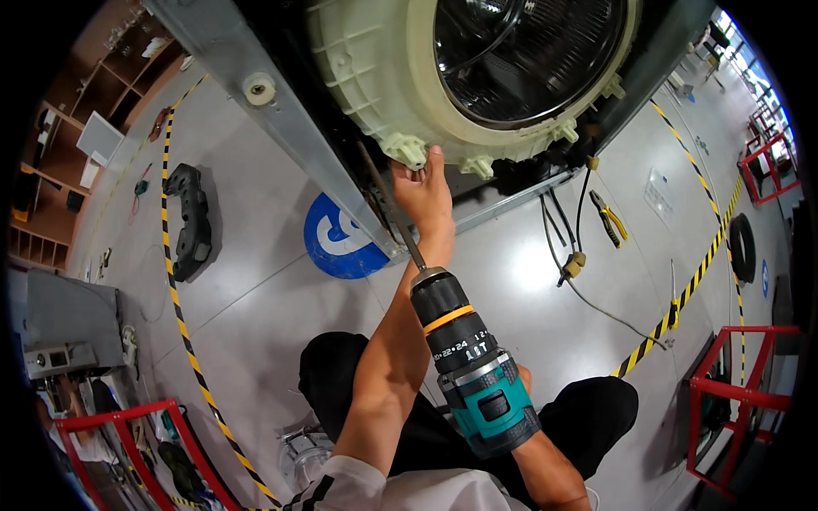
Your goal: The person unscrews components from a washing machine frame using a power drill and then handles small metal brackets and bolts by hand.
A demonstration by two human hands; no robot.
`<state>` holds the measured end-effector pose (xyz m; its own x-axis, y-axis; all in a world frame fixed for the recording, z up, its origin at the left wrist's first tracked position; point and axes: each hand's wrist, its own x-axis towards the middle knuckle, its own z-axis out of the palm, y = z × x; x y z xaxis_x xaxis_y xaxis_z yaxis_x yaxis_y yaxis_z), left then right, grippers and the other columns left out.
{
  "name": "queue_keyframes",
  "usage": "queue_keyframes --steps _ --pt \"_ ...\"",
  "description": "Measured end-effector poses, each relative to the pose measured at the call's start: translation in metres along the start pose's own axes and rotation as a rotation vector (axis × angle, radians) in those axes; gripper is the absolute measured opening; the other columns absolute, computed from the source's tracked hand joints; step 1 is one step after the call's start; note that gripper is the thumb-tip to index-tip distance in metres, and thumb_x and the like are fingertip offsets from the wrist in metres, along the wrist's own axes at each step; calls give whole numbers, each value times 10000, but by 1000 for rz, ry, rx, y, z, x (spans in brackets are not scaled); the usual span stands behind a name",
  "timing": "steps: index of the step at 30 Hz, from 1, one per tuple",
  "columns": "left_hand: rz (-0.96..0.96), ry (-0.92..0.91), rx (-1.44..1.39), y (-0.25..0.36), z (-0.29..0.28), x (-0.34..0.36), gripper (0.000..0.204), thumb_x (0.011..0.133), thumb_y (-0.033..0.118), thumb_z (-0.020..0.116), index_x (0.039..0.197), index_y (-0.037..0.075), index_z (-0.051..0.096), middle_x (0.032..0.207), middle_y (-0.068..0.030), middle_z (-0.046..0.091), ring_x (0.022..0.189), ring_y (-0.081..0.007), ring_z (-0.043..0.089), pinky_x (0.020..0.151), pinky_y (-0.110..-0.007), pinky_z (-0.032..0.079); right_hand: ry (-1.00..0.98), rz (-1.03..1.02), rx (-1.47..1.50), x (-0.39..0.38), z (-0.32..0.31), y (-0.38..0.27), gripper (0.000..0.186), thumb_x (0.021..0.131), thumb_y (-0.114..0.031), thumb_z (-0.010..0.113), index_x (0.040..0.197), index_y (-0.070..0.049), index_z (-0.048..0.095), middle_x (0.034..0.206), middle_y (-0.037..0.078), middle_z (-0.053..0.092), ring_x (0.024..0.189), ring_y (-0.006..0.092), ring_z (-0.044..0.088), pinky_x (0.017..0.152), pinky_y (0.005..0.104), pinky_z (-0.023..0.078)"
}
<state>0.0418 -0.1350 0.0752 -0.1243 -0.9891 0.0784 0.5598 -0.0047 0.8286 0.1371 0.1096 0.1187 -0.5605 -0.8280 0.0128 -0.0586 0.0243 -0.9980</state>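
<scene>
Teal drill-driver (pixel 492 402), clasped by the right hand (pixel 525 377), should aim its long shaft (pixel 394 204) clear of the left hand (pixel 425 198), whose fingers, hold unclear, curl narrowly at the cream tub lug (pixel 407 149).

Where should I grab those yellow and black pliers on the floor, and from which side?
Probably best by the handles, reaching from your near side, slightly from the right. The pliers lie with their head pointing away from you and the handles spread toward you, while a black cable runs along their left.
</scene>
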Motion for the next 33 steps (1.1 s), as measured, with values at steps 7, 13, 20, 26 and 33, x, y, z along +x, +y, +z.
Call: queue_keyframes --steps 7,13,20,26,33 --pt "23 5 -5 0 2 2 438 814 5 611 1215 -25 436 1181 -105 524 1041 -160 533 896 -262 414 -4 66 32 1 4 14 164 649 -54 684 754 -14 564 648 86 553 517 222 566 471 288 450" --pt "4 -2 2 3 3 -2 461 823 15 605 1245 -17 422 1218 -98 511 1082 -162 514 924 -263 389 -7 -41 5 7 1 3 153 650 -46 668 746 -2 557 652 93 553 517 228 564 468 290 449" --pt "1 -9 27 3 3 -1 490 833 23 593 1278 -16 391 1251 -106 489 1109 -172 500 938 -267 382 -6 -137 -66 14 -1 -13 171 655 -42 657 787 21 569 694 115 576 545 244 581 491 299 467" --pt "48 10 11 -1 2 2 432 833 70 607 1212 -36 430 1178 -123 532 1031 -176 533 900 -277 408 -38 -299 -236 18 -2 -13 195 652 -41 658 818 23 577 723 126 592 569 257 594 509 305 479" --pt "54 24 32 0 3 2 413 826 88 626 1180 -35 453 1146 -116 556 1008 -173 545 880 -273 412 -14 -183 -105 17 5 -7 186 649 -43 658 803 15 570 698 120 573 557 255 578 500 303 467"
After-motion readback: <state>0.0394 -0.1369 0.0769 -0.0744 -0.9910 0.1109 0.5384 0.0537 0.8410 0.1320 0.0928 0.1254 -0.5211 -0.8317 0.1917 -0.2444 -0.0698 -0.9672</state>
